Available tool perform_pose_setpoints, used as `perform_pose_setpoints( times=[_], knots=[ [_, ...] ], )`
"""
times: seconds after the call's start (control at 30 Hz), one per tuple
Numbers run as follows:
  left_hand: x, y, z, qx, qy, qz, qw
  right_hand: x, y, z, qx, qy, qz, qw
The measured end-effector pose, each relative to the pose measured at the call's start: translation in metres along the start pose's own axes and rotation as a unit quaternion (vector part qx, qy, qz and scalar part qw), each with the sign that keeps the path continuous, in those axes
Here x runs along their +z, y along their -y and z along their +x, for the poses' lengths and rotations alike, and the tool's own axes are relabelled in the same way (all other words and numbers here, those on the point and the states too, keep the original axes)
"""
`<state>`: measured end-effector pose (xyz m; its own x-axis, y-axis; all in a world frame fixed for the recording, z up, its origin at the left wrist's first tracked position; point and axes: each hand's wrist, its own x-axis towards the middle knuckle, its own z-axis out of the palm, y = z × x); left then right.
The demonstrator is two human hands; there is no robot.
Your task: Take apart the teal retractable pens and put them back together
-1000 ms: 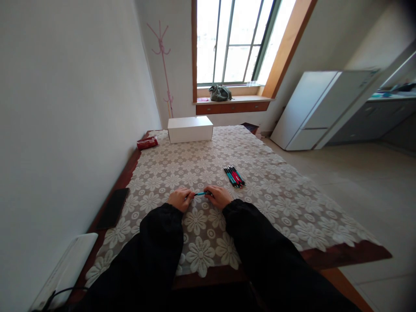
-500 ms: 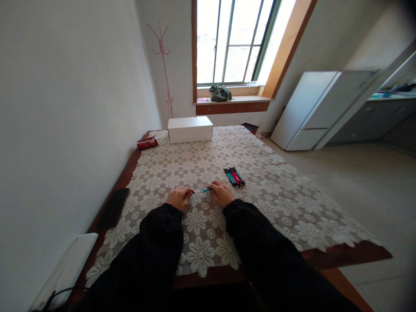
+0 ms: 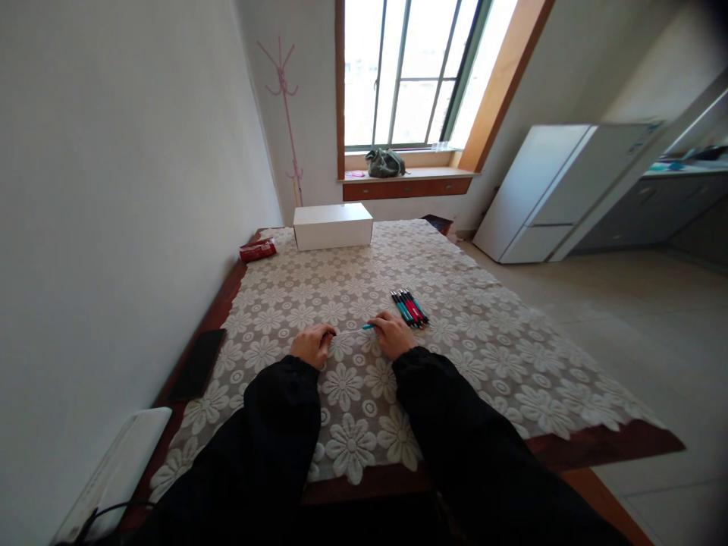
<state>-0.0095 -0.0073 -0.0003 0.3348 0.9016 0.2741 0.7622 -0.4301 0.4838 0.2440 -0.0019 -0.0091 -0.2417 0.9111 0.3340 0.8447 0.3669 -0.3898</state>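
Observation:
My left hand (image 3: 310,346) is closed, pinching a small black pen part (image 3: 332,334), perhaps its grip. From that part a thin pale refill (image 3: 349,331) runs across to a teal pen barrel (image 3: 368,326). My right hand (image 3: 393,337) is closed around the barrel, most of which its fingers hide. Whether the refill's far end is still inside the barrel is too small to tell. Just beyond my right hand, several pens (image 3: 409,307) in teal, red and black lie side by side on the lace tablecloth (image 3: 344,383).
A white box (image 3: 333,227) stands at the table's far end, with a red packet (image 3: 258,249) left of it. Along the left edge lie a dark flat object (image 3: 199,365) and a white device (image 3: 128,462) with a black cable. The wall runs close on the left.
My right hand has drawn the teal barrel slightly right and away, and my left hand has shifted a little left. A longer stretch of the refill shows between them.

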Motion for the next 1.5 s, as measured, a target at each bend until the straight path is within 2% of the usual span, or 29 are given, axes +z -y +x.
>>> perform_pose_setpoints(
  times=[0.37, 0.53, 0.7, 0.87, 1.13, 1.5],
  knots=[
    [0.001, 0.0, 0.0, 0.011, 0.003, -0.009, 1.0, 0.002, 0.0, -0.001, -0.012, -0.008, -0.021, 1.0],
    [0.0, -0.002, 0.0, 0.036, 0.013, -0.014, 0.999, -0.001, 0.011, -0.001, -0.087, -0.027, 0.037, 0.995],
    [-0.001, -0.004, 0.0, 0.087, 0.025, -0.029, 0.995, 0.001, 0.021, -0.003, -0.154, -0.003, 0.062, 0.986],
    [-0.001, -0.004, 0.0, 0.119, 0.028, -0.052, 0.991, 0.002, 0.022, -0.002, -0.147, 0.03, 0.038, 0.988],
    [-0.004, -0.007, 0.0, 0.06, 0.015, -0.038, 0.997, 0.002, 0.017, 0.0, -0.118, 0.051, 0.04, 0.991],
    [-0.006, -0.008, 0.0, 0.08, -0.032, -0.041, 0.995, 0.003, 0.013, 0.001, -0.117, 0.042, 0.05, 0.991]
  ],
)
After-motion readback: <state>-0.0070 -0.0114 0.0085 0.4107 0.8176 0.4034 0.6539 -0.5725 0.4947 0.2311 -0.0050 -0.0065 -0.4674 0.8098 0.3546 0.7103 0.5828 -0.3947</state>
